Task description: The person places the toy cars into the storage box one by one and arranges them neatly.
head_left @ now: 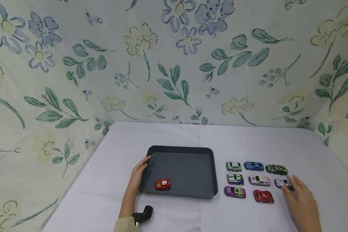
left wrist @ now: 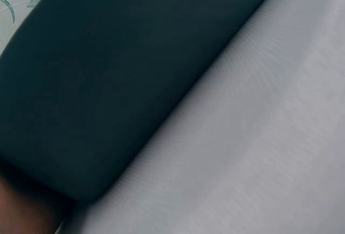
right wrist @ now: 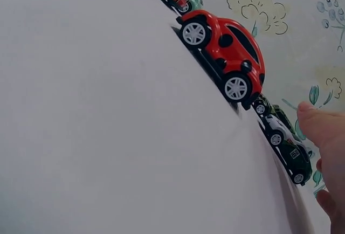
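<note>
My left hand [head_left: 137, 175] holds the left side of a dark grey tray [head_left: 185, 172], its fingertips at the rim near the far left corner. A red toy car [head_left: 163, 184] sits inside the tray's near left part. My right hand [head_left: 304, 199] is at a small silver-white toy car [head_left: 283, 183], thumb and forefinger spread on either side of it. From the right wrist, a fingertip [right wrist: 308, 110] appears beside that white and dark green car [right wrist: 288, 145], with a gap between them. A red, black-spotted toy car [right wrist: 226, 56] stands closer to that camera.
Left of my right hand, more toy cars stand in rows: pale green [head_left: 234, 166], blue [head_left: 254, 166], camouflage green [head_left: 276, 169], white-and-green [head_left: 235, 179], white-and-pink [head_left: 259, 180], purple [head_left: 235, 192] and red [head_left: 263, 196]. A white cloth [head_left: 174, 212] covers the table; floral fabric [head_left: 174, 71] hangs behind.
</note>
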Demonstrator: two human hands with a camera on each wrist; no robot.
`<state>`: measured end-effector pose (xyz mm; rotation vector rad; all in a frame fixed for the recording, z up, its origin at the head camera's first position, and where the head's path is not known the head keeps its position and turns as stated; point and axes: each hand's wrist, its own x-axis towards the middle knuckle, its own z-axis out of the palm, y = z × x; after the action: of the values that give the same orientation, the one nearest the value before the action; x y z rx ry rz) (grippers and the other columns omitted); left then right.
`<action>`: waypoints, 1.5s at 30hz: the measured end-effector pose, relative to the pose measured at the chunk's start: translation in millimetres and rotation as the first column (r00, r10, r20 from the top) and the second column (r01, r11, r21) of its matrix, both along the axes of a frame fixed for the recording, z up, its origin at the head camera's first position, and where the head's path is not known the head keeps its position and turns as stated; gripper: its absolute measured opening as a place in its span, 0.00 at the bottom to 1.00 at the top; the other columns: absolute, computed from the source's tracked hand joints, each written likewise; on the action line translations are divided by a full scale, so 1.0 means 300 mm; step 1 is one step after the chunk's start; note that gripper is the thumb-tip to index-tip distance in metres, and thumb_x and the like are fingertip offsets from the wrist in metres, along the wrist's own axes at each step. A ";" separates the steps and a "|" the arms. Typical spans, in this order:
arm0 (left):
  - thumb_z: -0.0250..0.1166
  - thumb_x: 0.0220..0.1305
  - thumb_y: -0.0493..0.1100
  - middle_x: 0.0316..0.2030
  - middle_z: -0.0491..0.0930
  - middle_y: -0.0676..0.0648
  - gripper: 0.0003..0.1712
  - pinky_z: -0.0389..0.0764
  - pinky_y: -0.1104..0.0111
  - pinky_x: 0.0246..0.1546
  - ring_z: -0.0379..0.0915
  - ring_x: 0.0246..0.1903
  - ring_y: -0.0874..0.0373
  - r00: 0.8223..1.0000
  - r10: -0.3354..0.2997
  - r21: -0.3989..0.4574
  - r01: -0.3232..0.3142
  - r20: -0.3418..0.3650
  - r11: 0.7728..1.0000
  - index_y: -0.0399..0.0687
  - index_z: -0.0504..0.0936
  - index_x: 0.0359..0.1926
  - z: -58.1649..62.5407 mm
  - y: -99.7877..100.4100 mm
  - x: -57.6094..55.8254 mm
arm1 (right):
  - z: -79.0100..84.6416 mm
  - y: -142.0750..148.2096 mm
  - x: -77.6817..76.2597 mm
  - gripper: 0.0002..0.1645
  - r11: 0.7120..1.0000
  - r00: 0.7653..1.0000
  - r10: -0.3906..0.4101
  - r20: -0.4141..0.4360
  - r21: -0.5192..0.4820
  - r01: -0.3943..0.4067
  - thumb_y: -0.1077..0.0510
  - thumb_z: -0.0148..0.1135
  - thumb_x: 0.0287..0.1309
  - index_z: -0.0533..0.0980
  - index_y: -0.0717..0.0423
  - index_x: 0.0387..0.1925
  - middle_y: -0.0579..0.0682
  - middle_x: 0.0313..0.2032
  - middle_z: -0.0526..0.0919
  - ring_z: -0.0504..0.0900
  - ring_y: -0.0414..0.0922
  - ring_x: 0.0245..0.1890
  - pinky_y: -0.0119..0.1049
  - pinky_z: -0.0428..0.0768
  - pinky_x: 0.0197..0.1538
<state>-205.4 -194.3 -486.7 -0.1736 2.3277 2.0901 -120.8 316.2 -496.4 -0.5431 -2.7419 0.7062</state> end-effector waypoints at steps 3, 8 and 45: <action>0.46 0.66 0.44 0.65 0.62 0.51 0.21 0.46 0.52 0.69 0.48 0.69 0.54 1.000 0.005 -0.002 -0.005 0.007 1.000 0.56 0.72 0.59 -0.001 0.002 0.002 | -0.008 0.009 0.005 0.34 0.999 0.999 0.044 -0.017 -0.027 -0.045 0.46 0.41 0.66 0.54 0.64 0.65 0.66 0.67 0.49 0.46 0.67 0.66 0.65 0.48 0.61; 0.45 0.67 0.43 0.65 0.62 0.51 0.21 0.45 0.52 0.69 0.47 0.69 0.54 1.000 0.001 0.002 -0.001 0.007 1.000 0.56 0.72 0.59 -0.003 0.001 0.004 | -0.017 0.018 0.008 0.33 0.996 0.996 0.082 -0.028 -0.043 -0.083 0.48 0.42 0.66 0.55 0.67 0.64 0.68 0.66 0.51 0.47 0.67 0.66 0.64 0.49 0.62; 0.45 0.67 0.44 0.66 0.61 0.51 0.21 0.44 0.51 0.69 0.46 0.69 0.53 1.000 -0.005 0.003 0.005 0.006 1.000 0.56 0.72 0.59 -0.005 0.000 0.003 | -0.007 0.009 0.015 0.22 0.994 0.986 -0.112 -0.121 -0.010 0.111 0.62 0.53 0.60 0.70 0.62 0.56 0.63 0.55 0.66 0.65 0.61 0.55 0.56 0.65 0.56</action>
<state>-204.5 -194.2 -488.3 -0.1729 2.3192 2.0880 -116.3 319.0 -498.4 -0.6270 -2.5759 0.6935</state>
